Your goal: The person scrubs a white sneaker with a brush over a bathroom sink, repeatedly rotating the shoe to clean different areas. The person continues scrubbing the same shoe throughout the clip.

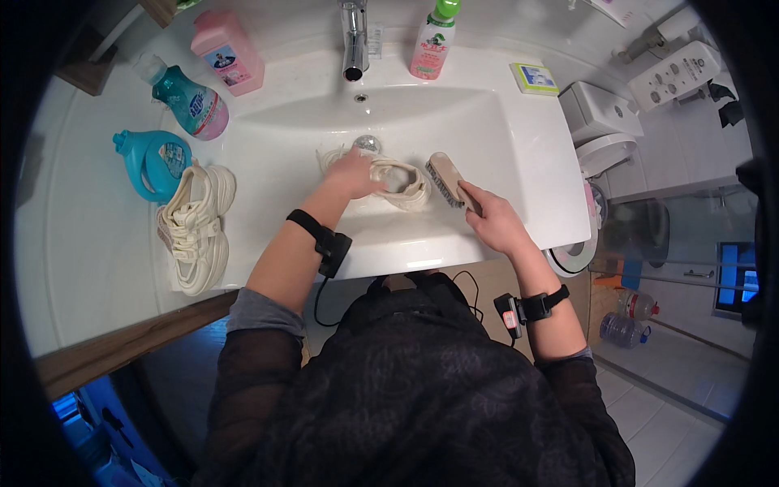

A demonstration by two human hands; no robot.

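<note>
A cream sneaker (pixel 409 185) lies wet in the white washbasin (pixel 487 128), just below the metal drain stopper (pixel 367 144). My left hand (pixel 355 175) rests on the sneaker's front part, fingers spread, and covers part of it; whether it grips the shoe cannot be told. To the right, my right hand (pixel 490 214) holds a scrubbing brush (pixel 446 173) by its handle end, its dark bristles facing left towards the sneaker's heel without touching it. A second cream sneaker (pixel 198 228) lies on the left part of the counter.
Behind the basin stands a chrome faucet (pixel 355 49). On the left are a blue detergent jug (pixel 155 164), a teal and pink bottle (pixel 195 106) and a pink bottle (pixel 234 58). A green-capped bottle (pixel 433 45) and a green-edged packet (pixel 534 79) stand back right, with a toilet (pixel 602 152) beyond.
</note>
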